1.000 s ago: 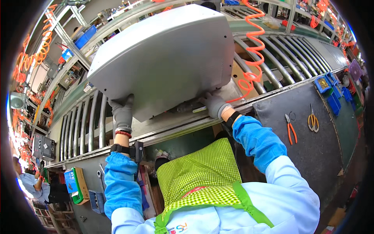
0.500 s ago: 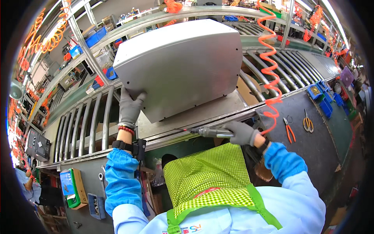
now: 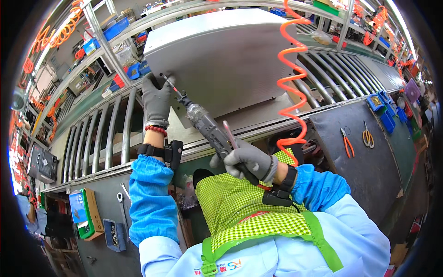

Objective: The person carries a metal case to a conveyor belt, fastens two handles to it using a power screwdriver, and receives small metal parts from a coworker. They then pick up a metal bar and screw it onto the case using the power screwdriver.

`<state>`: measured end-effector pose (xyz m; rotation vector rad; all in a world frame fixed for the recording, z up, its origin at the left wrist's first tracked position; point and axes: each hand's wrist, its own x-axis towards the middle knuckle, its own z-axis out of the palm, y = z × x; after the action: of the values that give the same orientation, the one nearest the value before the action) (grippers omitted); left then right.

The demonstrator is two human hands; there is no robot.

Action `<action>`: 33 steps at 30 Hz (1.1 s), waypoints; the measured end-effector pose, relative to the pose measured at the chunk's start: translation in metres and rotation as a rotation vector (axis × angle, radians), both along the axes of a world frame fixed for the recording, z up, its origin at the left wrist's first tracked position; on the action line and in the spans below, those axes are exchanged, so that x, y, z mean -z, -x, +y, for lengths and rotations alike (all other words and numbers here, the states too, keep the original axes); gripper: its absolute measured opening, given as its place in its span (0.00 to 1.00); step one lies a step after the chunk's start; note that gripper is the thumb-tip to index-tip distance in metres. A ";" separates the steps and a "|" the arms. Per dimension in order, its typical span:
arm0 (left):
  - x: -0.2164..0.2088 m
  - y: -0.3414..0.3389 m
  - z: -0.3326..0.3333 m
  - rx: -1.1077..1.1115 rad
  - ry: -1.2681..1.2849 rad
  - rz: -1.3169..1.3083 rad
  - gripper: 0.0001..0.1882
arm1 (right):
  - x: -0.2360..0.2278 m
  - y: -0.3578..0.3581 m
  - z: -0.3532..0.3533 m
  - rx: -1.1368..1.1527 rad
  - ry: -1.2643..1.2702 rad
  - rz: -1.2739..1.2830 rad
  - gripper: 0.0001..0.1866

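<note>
A large grey metal box (image 3: 226, 60) with a pale top stands on the roller line in front of me, small holes along its face edges. My left hand (image 3: 158, 99), in a grey glove, rests against the box's lower left corner, thumb and fingers apart on either side of a screwdriver bit's tip. My right hand (image 3: 249, 159), also gloved, is wrapped round a dark air screwdriver (image 3: 207, 127) tilted up to the left. Its long bit (image 3: 171, 85) reaches the hole beside my left fingers. Whether a screw sits at the tip is too small to tell.
An orange coiled hose (image 3: 291, 83) hangs in front of the box's right side. Pliers with orange handles (image 3: 347, 144) and yellow-handled pliers (image 3: 368, 136) lie on the right bench, near blue bins (image 3: 386, 121). A wrench (image 3: 122, 207) and a blue tray (image 3: 114, 235) lie at left.
My right hand has brought the screwdriver left and up, from pointing level below the box to its lower left hole. The left hand has shifted up slightly; the coiled hose has swung left.
</note>
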<state>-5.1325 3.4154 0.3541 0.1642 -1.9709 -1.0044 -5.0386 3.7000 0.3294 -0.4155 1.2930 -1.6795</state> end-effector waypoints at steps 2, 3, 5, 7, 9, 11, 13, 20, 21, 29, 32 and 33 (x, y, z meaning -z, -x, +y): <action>0.002 0.002 -0.003 -0.047 -0.003 0.013 0.23 | 0.001 -0.006 -0.016 0.076 0.135 0.032 0.23; 0.004 0.003 -0.004 -0.031 -0.006 -0.003 0.22 | 0.001 -0.007 -0.021 0.088 0.064 0.028 0.25; 0.007 0.006 -0.006 0.026 -0.034 0.031 0.23 | 0.003 -0.008 -0.029 0.126 0.032 0.074 0.34; 0.010 0.008 -0.007 -0.001 -0.057 0.008 0.23 | 0.004 -0.006 -0.033 0.119 0.018 0.077 0.34; 0.009 0.009 -0.006 0.030 -0.118 0.035 0.25 | 0.006 -0.002 -0.035 0.116 0.024 0.100 0.34; 0.007 0.007 -0.004 0.058 -0.133 0.049 0.25 | 0.010 -0.001 -0.037 0.112 0.047 0.106 0.36; 0.005 0.005 -0.001 0.095 -0.175 0.055 0.25 | 0.015 -0.001 -0.037 0.114 0.079 0.138 0.38; -0.002 0.001 0.008 -0.042 -0.078 0.051 0.28 | 0.018 -0.006 -0.041 0.135 0.075 0.130 0.36; -0.002 0.001 0.008 -0.031 -0.084 0.054 0.28 | 0.014 -0.007 -0.042 0.155 0.066 0.134 0.38; 0.005 0.009 -0.002 -0.196 0.055 -0.008 0.26 | -0.035 -0.035 -0.046 0.159 0.262 -0.287 0.31; 0.013 0.012 -0.009 -0.213 0.133 0.072 0.22 | -0.053 -0.042 -0.055 0.160 0.340 -0.536 0.31; 0.015 0.013 -0.011 -0.211 0.147 0.085 0.22 | -0.057 -0.044 -0.059 0.148 0.399 -0.590 0.31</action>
<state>-5.1460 3.4047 0.3396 0.2381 -1.8974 -0.7171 -4.9946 3.6414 0.3864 -0.0351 0.5683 -1.9910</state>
